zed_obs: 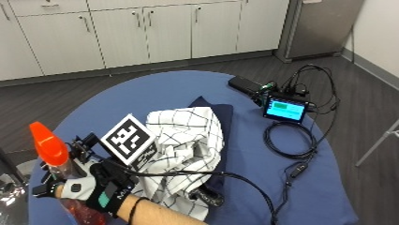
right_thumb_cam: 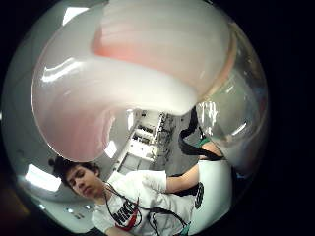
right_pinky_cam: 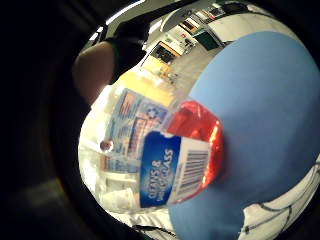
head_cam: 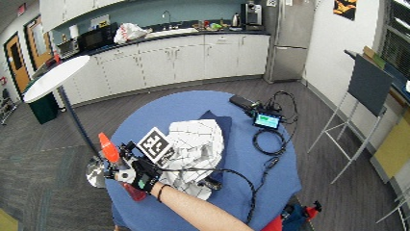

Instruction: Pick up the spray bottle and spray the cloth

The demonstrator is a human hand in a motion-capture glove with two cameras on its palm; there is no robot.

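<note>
Over the round blue desk (zed_obs: 312,187) edge, I see my gloved right hand (zed_obs: 93,190) gripping a clear plastic spray bottle with orange nozzle (zed_obs: 48,145); its base is hidden. Crumpled white checked cloth (zed_obs: 184,145) lies alongside.

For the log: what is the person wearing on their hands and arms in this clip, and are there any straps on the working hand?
The right hand wears a black glove with white plastic pieces and a small teal patch on its back. A thin black band circles the wrist, and the forearm behind it is bare, with no sleeve. The other hand is not in view.
</note>
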